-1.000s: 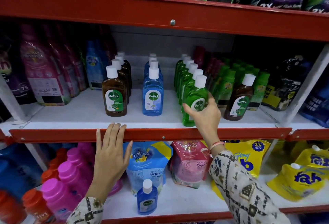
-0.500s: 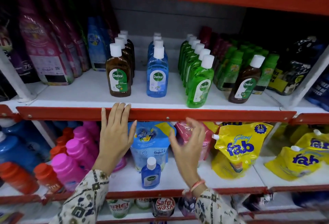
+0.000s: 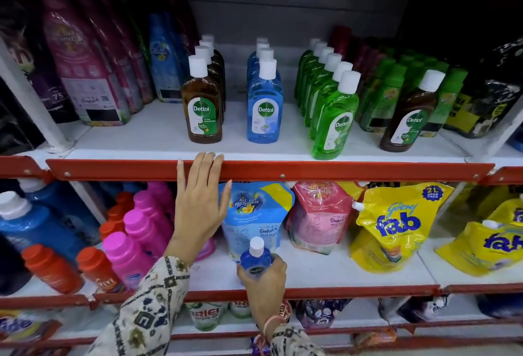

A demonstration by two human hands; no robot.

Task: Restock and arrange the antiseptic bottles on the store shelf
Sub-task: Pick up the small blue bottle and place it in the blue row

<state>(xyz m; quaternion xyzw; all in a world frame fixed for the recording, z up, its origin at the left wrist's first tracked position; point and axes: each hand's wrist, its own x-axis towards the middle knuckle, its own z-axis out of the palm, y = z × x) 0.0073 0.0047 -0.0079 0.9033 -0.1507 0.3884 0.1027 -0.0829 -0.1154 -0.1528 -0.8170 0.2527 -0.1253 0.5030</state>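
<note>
If I lift the small blue plastic antiseptic bottle with the white cap (image 3: 256, 260) too quickly, I think it can knock the red metal edge of the upper shelf (image 3: 339, 171) or push over the front bottle of the blue row (image 3: 265, 103), because the rows stand close and narrow. My right hand (image 3: 264, 282) is closed around this small bottle, which stands on the lower white shelf (image 3: 339, 270) just before the blue soft refill pouch (image 3: 254, 214). My left hand (image 3: 199, 205) is open and flat, holding nothing, its fingertips (image 3: 210, 157) resting on the red edge.

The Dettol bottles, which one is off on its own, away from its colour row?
The brown bottle at the right, standing in front of the green-capped bottles; the other brown ones queue in the left row.
</note>
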